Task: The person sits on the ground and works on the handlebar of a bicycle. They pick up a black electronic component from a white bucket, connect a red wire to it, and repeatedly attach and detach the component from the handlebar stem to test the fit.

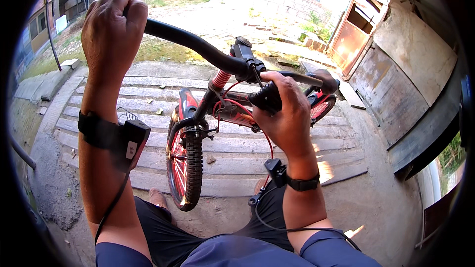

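A bicycle stands before me, its knobbly front wheel toward my feet. My left hand is closed around the left end of its black handlebar, hiding that end. Just below the clamped stem, my right hand grips a black ribbed piece; its exact kind is unclear and my fingers partly cover it. Red cables hang from the bike, one running down past my right wrist. A small black fitting dangles near my right thigh.
Stone slabs lie under the bike on a concrete floor. Weathered boards and a rusty door line the right side. Houses stand behind the sunlit yard. Black devices with cables are strapped to my forearms.
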### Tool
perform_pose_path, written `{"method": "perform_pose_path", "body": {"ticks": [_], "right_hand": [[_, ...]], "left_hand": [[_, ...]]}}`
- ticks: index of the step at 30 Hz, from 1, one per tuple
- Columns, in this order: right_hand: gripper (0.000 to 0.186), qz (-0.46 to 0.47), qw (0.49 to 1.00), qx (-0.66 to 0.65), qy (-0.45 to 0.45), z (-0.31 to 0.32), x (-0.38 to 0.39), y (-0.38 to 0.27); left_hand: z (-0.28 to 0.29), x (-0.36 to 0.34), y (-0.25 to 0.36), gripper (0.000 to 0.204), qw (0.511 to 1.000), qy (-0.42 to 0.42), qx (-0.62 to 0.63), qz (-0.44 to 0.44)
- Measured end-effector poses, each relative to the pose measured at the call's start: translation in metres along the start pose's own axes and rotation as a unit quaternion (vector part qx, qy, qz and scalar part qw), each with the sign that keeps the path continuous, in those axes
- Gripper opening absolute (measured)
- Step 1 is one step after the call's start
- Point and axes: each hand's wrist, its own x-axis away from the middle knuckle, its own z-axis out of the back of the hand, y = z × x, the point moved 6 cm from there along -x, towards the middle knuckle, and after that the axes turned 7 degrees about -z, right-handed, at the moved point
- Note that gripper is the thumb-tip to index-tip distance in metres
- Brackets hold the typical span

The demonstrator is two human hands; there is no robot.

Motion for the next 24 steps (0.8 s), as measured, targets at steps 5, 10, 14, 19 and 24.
{"method": "perform_pose_path", "body": {"ticks": [5, 10, 14, 19, 24], "right_hand": [[0.049, 0.037, 0.998, -0.005, -0.043, 0.010, -0.012, -0.005], [0.041, -0.107, 0.992, -0.056, -0.023, 0.000, 0.002, -0.009], [0.041, 0.029, 0.999, -0.009, 0.009, 0.011, 0.000, -0.033], [0.040, -0.251, 0.940, -0.230, -0.005, 0.005, 0.023, 0.012], [0.037, -0.344, 0.850, -0.398, -0.002, -0.009, 0.034, 0.023]], "left_hand": [[-0.001, 0.000, 0.000, 0.022, 1.000, -0.003, -0.004, -0.011], [-0.001, -0.001, 0.000, 0.023, 1.000, 0.010, 0.005, -0.017], [-0.003, 0.001, -0.003, 0.024, 1.000, -0.006, 0.002, -0.016], [-0.004, 0.001, -0.004, 0.025, 1.000, -0.006, 0.003, -0.007], [-0.004, 0.001, -0.004, 0.027, 1.000, -0.007, 0.003, -0.005]]}}
